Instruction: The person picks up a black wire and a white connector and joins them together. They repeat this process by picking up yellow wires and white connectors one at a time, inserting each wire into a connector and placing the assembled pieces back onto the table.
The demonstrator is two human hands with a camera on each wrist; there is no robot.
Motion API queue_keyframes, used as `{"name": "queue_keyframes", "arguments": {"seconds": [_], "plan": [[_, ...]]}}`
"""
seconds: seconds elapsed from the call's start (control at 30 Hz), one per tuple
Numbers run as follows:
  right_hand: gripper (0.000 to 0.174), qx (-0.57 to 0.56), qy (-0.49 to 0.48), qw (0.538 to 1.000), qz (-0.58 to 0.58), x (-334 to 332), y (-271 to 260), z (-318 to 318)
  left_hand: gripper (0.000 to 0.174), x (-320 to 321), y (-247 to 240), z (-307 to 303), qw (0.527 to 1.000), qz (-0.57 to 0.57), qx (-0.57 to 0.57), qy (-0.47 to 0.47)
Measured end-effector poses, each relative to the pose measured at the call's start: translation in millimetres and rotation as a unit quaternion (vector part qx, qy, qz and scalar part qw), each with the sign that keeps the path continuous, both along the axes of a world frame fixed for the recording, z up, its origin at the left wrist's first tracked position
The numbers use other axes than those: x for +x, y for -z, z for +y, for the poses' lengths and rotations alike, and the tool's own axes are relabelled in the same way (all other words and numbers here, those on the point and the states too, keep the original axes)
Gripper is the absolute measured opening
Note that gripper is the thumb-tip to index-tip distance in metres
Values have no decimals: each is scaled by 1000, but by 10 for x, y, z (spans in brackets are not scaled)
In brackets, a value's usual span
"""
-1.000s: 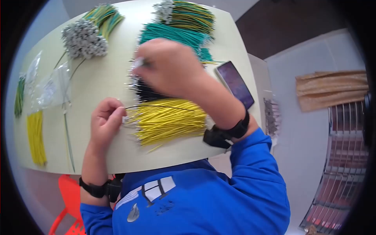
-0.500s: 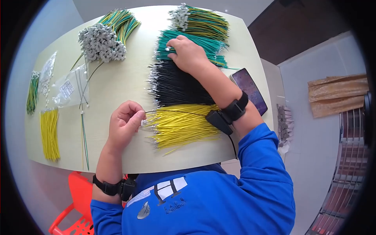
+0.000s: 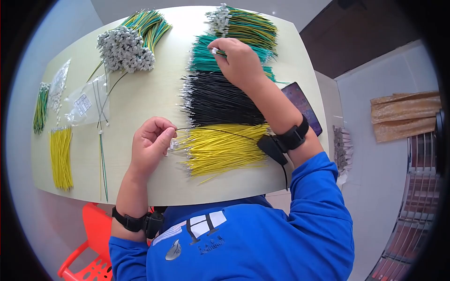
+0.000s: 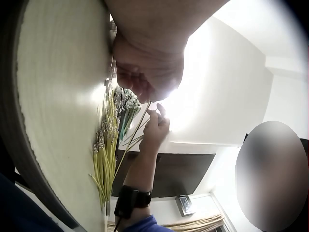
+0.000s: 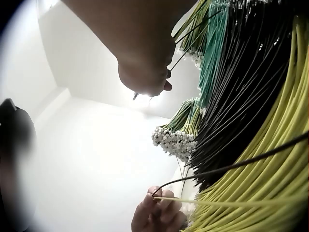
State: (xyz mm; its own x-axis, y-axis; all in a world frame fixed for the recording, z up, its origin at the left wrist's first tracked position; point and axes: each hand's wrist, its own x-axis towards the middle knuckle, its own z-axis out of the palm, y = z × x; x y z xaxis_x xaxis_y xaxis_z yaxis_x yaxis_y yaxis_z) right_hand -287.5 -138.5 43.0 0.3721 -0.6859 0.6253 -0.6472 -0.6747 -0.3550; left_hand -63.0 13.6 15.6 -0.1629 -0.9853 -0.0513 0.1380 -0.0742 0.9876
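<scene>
My left hand [image 3: 152, 143] pinches the end of a black wire [image 3: 211, 130] between thumb and fingers, at the left edge of the yellow wire pile [image 3: 225, 150]. In the right wrist view, a yellow wire [image 5: 217, 203] also runs from those fingertips. Small white connectors [image 3: 173, 144] show just below them. Over the green wire pile [image 3: 201, 54], my right hand [image 3: 241, 63] pinches a small white connector [image 3: 214, 50]. Dark wire lengths [image 5: 177, 63] extend from that hand in the right wrist view. Between the hands lies the black wire pile [image 3: 220, 98], metal-tipped ends facing left.
A bundle with white connectors [image 3: 124, 49] stands at the back left, another connector bundle [image 3: 248, 25] at the back. Plastic bags [image 3: 89, 100], a small yellow bundle [image 3: 61, 159] and loose wires [image 3: 103, 164] lie left. A phone [image 3: 304, 110] is beside my right forearm.
My right hand has moved away from the left ends of the black wires to above the green pile, lifting slightly. My left hand keeps its pinch on the black wire. The head view has shifted.
</scene>
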Motion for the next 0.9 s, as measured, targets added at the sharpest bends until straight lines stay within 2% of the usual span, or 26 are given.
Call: {"name": "queue_keyframes", "arguments": {"seconds": [0.17,0.27,0.3,0.33,0.47,0.73,0.9], "plan": [[18,11,-98,995,5,135,-392,440,6,28,34,-15,999,25,14,-16],[18,66,-154,985,34,151,-373,727,7,39,12,-9,999,31,20,-19],[15,116,-170,978,31,216,-310,842,7,93,-5,31,999,18,25,-42],[13,165,-172,971,37,207,-280,921,8,54,-9,10,999,32,15,-28],[9,203,-171,964,-5,245,-225,1043,9,11,23,12,998,50,-16,-16],[10,255,-166,951,-45,303,-171,1107,13,15,57,7,999,30,-38,-9],[11,251,-167,952,-52,316,-90,1118,13,1,37,6,999,29,-20,-15]]}}
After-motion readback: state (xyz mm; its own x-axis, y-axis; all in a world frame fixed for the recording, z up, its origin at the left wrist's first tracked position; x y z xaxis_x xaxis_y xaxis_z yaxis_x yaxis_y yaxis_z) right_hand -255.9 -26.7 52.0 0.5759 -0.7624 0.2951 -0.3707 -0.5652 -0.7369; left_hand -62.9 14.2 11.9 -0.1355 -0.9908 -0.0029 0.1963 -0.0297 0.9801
